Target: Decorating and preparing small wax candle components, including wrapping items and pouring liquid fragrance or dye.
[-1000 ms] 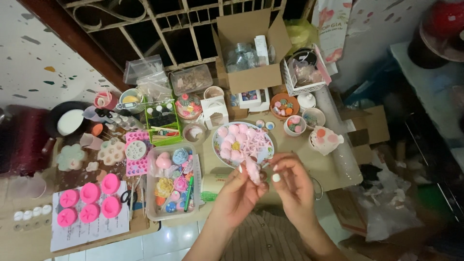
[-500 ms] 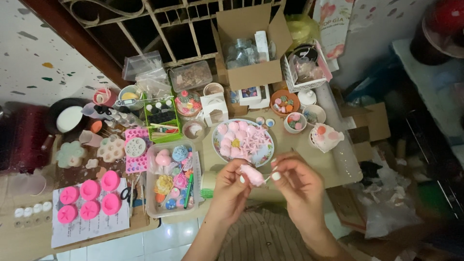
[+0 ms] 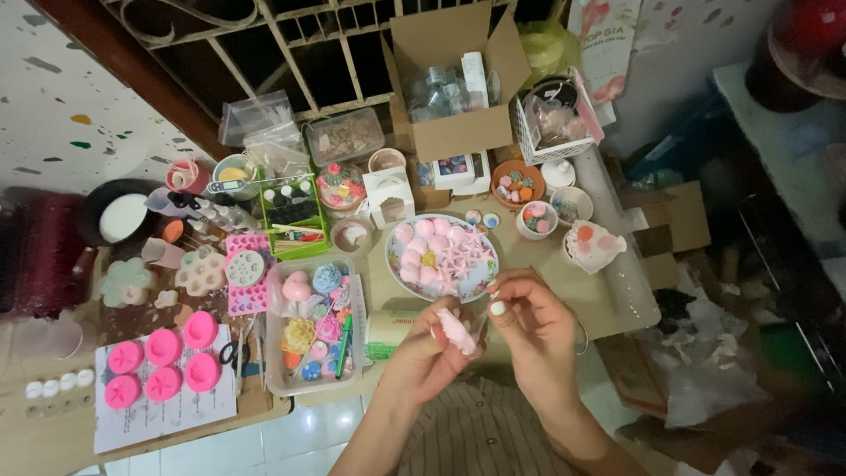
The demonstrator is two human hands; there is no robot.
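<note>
I am holding a small pink piece (image 3: 456, 331) just over the near edge of the desk (image 3: 617, 300). The fingers of my left hand (image 3: 429, 350) are closed around it from below. My right hand (image 3: 529, 326) is just beside it, with the fingers pinched on something very thin that touches the piece. It is too small for me to tell what it is. I think I am cleaning up or trimming this one piece. It looks like slow, careful work, so my next move needs a soft, steady touch, or the piece could break.

The plate (image 3: 396, 246) sits just past my hands. It holds many more pink pieces, round ones and star ones. They lie too close together for me to count.

On my left I count five pink round molds (image 3: 162, 346) on one sheet of paper (image 3: 167, 414). Near them is one clear tray (image 3: 275, 370) full of little colored flowers, one green basket (image 3: 270, 231), and one pink flat mold (image 3: 248, 284). Farther back is one open cardboard box (image 3: 458, 132) and one white basket (image 3: 529, 141). I see three small bowls (image 3: 537, 220) with colored bits on the right, and one pink and white pot (image 3: 595, 248) beside them.
</note>
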